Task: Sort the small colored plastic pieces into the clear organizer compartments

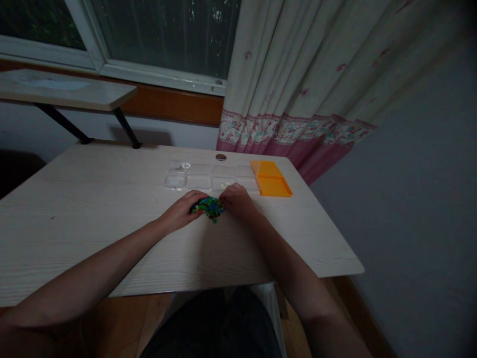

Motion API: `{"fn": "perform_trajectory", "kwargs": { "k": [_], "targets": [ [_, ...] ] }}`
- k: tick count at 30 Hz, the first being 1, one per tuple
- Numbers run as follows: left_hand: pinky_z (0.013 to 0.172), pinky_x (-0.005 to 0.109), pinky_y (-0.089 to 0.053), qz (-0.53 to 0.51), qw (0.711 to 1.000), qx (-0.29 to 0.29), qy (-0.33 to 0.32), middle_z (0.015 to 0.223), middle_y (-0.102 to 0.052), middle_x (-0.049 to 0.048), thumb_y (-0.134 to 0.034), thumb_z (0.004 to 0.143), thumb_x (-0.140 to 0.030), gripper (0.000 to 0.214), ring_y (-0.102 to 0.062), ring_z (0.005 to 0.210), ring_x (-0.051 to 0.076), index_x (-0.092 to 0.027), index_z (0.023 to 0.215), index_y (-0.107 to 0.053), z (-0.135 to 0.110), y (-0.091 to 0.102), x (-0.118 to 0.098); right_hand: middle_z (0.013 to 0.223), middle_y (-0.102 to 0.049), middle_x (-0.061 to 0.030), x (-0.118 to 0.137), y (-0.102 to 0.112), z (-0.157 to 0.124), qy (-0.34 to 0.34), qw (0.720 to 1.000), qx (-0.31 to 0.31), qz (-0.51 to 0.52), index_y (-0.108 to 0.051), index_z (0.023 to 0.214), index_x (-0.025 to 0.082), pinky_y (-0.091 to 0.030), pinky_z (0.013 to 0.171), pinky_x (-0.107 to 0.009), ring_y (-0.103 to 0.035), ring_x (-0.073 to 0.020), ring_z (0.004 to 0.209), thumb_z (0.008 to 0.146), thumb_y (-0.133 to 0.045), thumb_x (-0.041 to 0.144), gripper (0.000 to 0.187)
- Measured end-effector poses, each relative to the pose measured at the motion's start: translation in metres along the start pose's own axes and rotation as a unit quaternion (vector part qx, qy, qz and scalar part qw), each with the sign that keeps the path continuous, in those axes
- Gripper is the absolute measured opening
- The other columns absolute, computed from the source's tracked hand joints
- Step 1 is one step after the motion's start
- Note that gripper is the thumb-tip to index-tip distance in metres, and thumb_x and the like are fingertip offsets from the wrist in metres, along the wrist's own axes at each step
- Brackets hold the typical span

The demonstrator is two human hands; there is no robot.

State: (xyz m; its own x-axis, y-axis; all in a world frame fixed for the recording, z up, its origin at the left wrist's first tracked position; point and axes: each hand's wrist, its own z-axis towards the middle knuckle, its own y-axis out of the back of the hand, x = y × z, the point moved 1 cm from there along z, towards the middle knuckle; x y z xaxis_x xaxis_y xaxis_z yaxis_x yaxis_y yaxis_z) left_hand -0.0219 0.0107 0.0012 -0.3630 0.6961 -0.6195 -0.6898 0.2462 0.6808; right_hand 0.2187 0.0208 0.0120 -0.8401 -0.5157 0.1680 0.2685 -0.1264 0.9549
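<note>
A small green and blue model (211, 207), which looks built of tiny bricks with some dark parts, is held just above or on the table. My left hand (186, 209) is closed around its left side, thumb below and fingers on top. At its right edge is my right hand (237, 200), with the fingertips pinched together close against the model. Whatever those fingertips hold is too small to make out. Just beyond both hands lies a clear plastic tray (198, 182) with several compartments. A few small pale pieces (225, 185) sit in one front compartment.
An orange plastic case (275, 186) lies opened at the tray's right end. Behind the tray, a round dark cable hole (221, 157) shows in the wooden table (93, 199). A raised shelf (67, 89) on black legs stands back left. Curtains (283, 74) hang behind the table.
</note>
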Motion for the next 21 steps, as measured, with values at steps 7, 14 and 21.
{"fn": "perform_trajectory", "kwargs": {
  "k": [7,14,21],
  "targets": [
    [0.103,0.042,-0.048,0.000,1.000,-0.025,0.019,0.120,-0.061,0.0090,-0.059,0.090,-0.021,0.033,-0.057,0.116,0.024,-0.022,0.123,-0.059,0.000,0.002,0.000,0.092,-0.072,-0.0039,-0.004,-0.003,0.000,0.004,1.000,-0.007,0.016,-0.077,0.090,0.024,-0.037,0.085,-0.032,-0.056,-0.0196,0.095,0.087,-0.067,0.023,0.010],
    [0.102,0.046,-0.045,0.078,0.996,-0.038,0.011,0.116,-0.062,0.0096,-0.064,0.089,-0.028,0.029,-0.054,0.114,0.027,-0.024,0.117,-0.067,0.000,0.005,-0.002,0.091,-0.072,-0.0040,-0.006,0.000,-0.002,-0.006,0.994,-0.097,0.055,-0.076,0.087,0.023,-0.039,0.088,-0.033,-0.058,-0.0192,0.094,0.090,-0.066,0.028,0.012],
    [0.086,0.041,-0.043,0.197,0.976,-0.064,0.064,0.095,-0.064,0.0074,-0.073,0.083,-0.045,0.031,-0.055,0.095,0.027,-0.023,0.104,-0.069,-0.002,0.013,0.003,0.088,-0.073,-0.0045,-0.023,0.000,-0.003,-0.140,0.948,-0.277,0.066,-0.075,0.086,0.022,-0.040,0.091,-0.035,-0.059,-0.0210,0.094,0.092,-0.064,0.031,0.016]
  ]
}}
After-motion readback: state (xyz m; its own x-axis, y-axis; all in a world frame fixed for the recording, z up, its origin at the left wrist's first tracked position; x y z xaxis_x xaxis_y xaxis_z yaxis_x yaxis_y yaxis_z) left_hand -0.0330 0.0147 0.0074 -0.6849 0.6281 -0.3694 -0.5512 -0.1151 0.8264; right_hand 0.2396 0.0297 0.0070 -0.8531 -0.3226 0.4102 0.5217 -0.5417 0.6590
